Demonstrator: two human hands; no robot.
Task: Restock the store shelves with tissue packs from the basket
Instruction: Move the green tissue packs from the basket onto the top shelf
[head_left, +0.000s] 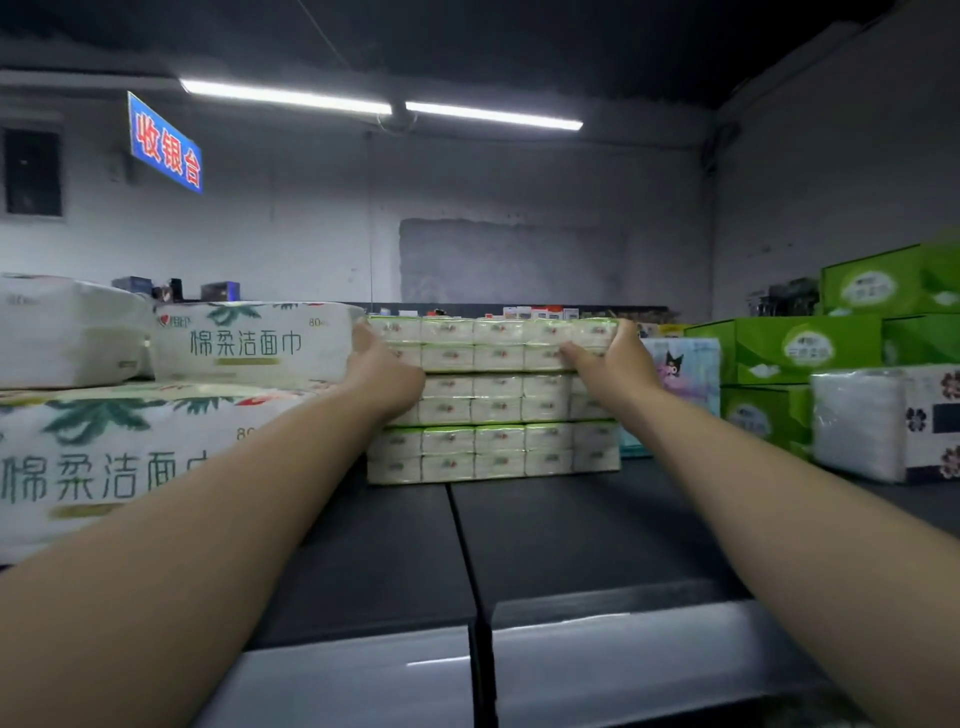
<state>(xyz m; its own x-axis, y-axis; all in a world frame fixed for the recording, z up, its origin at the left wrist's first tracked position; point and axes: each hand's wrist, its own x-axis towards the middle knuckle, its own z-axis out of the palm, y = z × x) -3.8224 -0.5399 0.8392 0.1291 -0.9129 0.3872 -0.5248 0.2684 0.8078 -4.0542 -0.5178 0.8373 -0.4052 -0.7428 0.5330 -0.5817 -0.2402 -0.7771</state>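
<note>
Three bundles of small white-and-green tissue packs stand stacked on the dark top shelf (395, 551). The top bundle (493, 343) sits on the middle bundle (498, 397), which rests on the bottom one (493, 452). My left hand (382, 371) holds the top bundle's left end, fingers curled round its corner. At the right end my right hand (610, 358) grips the same bundle, thumb on its front. Both arms stretch forward over the shelf. The basket is out of view.
Large white face-towel packs with green leaf print (249, 340) (104, 457) are piled at the left, against the stack. Right of it stand a cartoon-print tissue pack (685, 374), green tissue boxes (789, 348) and a flower-print pack (883, 421). The shelf's front edge (597, 670) runs below.
</note>
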